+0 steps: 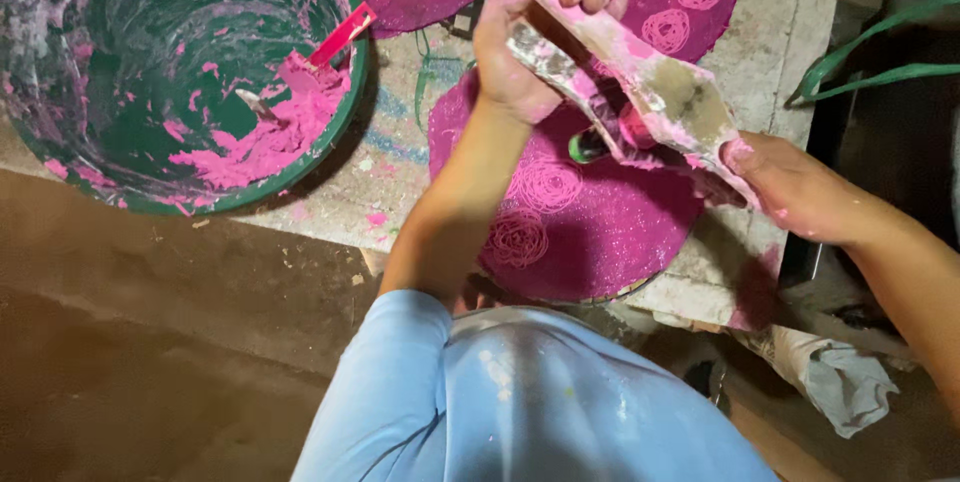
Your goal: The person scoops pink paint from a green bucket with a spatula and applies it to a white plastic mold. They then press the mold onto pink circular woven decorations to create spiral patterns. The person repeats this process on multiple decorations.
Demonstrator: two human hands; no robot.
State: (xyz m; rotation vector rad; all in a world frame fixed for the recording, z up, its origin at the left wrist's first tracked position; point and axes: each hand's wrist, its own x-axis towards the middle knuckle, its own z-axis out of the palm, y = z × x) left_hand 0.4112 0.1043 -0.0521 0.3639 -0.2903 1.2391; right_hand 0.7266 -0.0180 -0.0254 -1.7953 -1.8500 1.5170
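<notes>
While both hands grip flat paste-caked tool (640, 82), left hand (520, 37) fingers curl round top end, right hand (790, 182) pinches low end, over pink round mat (590, 232) at worktop (790, 42) front edge. Swirls drawn on mat, much bare. Green bucket (60, 172) at left corner: little thick pink paste (270, 137) left.

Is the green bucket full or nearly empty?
Nearly empty: the green bucket shows bare smeared walls, with pink paste only along one side.

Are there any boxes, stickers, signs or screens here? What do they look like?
None show: no packages, labels, signs or screens.
Green bucket: upper left, round, smeared with pink paste.
Magenta discs: round, glittery, swirl-patterned, on the table.
Both hands, left and right, hold a paste-caked bag.
</notes>
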